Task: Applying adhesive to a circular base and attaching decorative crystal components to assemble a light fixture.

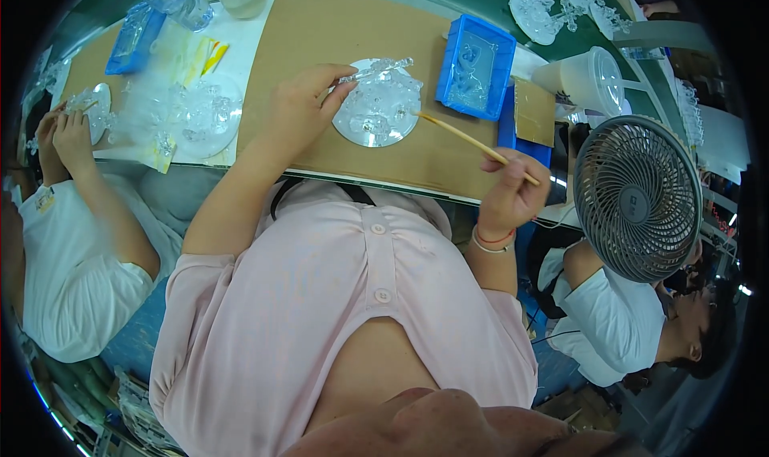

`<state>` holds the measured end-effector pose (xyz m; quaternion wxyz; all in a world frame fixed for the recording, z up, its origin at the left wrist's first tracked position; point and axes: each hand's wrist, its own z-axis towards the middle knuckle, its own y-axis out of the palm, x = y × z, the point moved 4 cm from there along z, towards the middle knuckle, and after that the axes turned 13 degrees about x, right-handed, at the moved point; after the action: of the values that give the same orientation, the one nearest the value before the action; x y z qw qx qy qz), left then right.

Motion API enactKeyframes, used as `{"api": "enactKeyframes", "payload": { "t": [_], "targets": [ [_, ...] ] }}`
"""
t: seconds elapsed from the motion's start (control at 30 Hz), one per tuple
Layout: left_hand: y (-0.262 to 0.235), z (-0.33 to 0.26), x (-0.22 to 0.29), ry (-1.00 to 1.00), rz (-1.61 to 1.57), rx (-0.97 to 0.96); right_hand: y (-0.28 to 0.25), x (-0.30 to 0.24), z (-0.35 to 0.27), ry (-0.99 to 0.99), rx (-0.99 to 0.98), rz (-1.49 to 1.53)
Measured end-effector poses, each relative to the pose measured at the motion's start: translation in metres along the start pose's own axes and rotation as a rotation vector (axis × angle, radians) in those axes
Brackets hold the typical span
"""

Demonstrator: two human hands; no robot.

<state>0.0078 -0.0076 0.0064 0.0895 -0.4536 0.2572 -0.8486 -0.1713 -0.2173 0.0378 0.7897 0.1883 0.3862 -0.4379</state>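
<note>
A round clear disc lies on the brown board in front of me, with several small transparent parts on it. Over its far edge, my left hand pinches a slim clear plastic piece between thumb and fingers. To the right, my right hand is closed around a thin wooden stick. The stick slants left, its tapered tip at the disc's right edge; whether it touches is too small to tell.
A blue tray with clear contents stands right of the disc, near a lidded translucent tub and a grey fan. Another round clear disc with parts lies left. A co-worker's hands work at far left; another person sits right.
</note>
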Motion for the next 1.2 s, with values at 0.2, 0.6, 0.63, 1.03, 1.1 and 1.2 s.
{"api": "enactKeyframes", "payload": {
  "t": [0.2, 0.6, 0.63, 1.03, 1.1, 1.2],
  "targets": [
    [0.001, 0.0, 0.004, 0.024, 0.026, 0.012, 0.029, 0.024, -0.011, -0.158, -0.154, -0.209],
    [0.005, -0.003, -0.004, 0.103, -0.019, 0.111, 0.056, 0.008, -0.003, -0.378, -0.344, -0.332],
    [0.004, -0.002, -0.003, 0.115, -0.01, 0.107, 0.057, 0.005, -0.005, -0.391, -0.399, -0.316],
    [0.004, -0.006, -0.003, 0.201, 0.034, 0.126, 0.042, 0.015, -0.003, 0.071, -0.455, -0.277],
    [0.003, -0.006, -0.003, 0.211, 0.042, 0.135, 0.039, 0.017, -0.004, 0.05, -0.486, -0.248],
    [0.002, -0.006, -0.002, 0.201, 0.032, 0.107, 0.039, 0.014, -0.007, -0.005, -0.54, -0.191]
  ]
}}
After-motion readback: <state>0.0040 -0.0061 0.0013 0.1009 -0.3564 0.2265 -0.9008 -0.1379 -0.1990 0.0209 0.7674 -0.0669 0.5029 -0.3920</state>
